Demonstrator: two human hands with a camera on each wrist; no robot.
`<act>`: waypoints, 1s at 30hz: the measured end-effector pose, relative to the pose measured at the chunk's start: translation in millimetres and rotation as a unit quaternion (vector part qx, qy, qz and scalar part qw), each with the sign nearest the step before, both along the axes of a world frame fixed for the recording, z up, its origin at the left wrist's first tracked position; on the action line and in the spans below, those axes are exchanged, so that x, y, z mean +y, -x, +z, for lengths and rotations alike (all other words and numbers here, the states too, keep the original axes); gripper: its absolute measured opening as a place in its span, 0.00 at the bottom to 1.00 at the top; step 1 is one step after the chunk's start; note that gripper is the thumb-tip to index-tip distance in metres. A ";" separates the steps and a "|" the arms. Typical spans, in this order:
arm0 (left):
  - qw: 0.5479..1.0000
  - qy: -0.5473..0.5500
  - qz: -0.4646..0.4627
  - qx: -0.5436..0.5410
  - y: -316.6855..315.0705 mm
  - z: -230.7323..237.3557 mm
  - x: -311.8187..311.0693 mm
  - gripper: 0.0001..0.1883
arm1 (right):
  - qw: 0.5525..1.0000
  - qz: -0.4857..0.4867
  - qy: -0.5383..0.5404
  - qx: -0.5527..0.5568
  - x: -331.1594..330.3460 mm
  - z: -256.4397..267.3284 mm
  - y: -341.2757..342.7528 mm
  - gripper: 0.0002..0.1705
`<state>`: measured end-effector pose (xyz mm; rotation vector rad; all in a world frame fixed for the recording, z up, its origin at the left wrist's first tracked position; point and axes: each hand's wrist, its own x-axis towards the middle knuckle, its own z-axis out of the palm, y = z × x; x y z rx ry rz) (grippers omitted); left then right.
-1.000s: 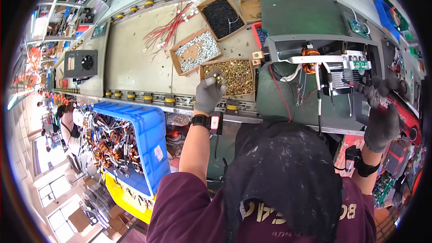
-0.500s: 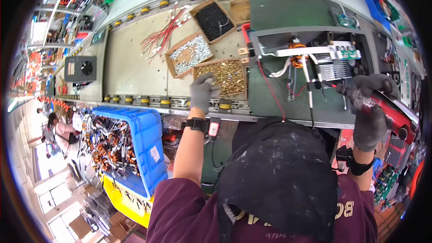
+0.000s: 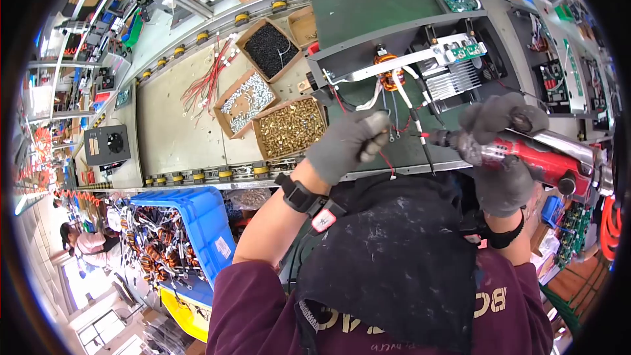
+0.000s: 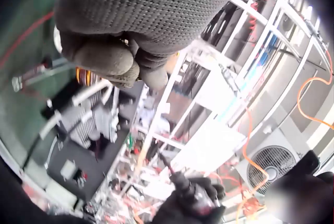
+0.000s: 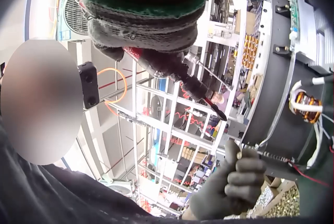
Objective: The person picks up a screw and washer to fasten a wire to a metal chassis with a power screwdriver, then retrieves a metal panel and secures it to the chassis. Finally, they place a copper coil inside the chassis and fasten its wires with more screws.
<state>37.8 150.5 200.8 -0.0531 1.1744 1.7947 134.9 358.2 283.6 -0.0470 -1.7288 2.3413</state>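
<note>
The gloved left hand (image 3: 348,144) is above the front edge of the bench, fingers curled, between the box of brass screws (image 3: 289,128) and the open metal chassis (image 3: 348,59). In the right wrist view, a small brass piece (image 5: 239,155) shows pinched between thumb and forefinger of the left hand (image 5: 229,185). To the right, the gloved right hand (image 3: 505,187) grips a red power driver (image 3: 542,161), its bit pointing left toward the chassis wires. Inside the chassis sit an orange-wound coil (image 3: 389,73) and a finned heat sink (image 3: 453,80).
Boxes of silver screws (image 3: 230,117) and black parts (image 3: 246,43) stand left of the chassis, near red wires (image 3: 209,82). A blue crate (image 3: 213,223) of coils is at the lower left. Rollers (image 3: 225,175) line the bench edge. Another person (image 3: 92,246) is farther left.
The left hand has moved right, away from the brass screw box toward the chassis. The right hand, still gripping the driver, is closer to it. The head view has shifted.
</note>
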 end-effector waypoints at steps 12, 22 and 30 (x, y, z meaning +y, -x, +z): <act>0.996 0.002 -0.065 -0.054 -0.3 10.2 36.7 0.17 | 0.983 -0.016 -0.053 0.175 -3.8 -11.8 16.9 0.23; 0.987 -0.017 -0.134 -0.088 -2.5 -0.5 61.4 0.31 | 0.979 -0.005 -0.071 0.193 22.1 -22.2 12.1 0.25; 0.970 0.056 -0.176 -0.160 10.9 2.4 93.9 0.33 | 0.985 -0.118 0.018 0.127 59.1 -17.2 -2.4 0.25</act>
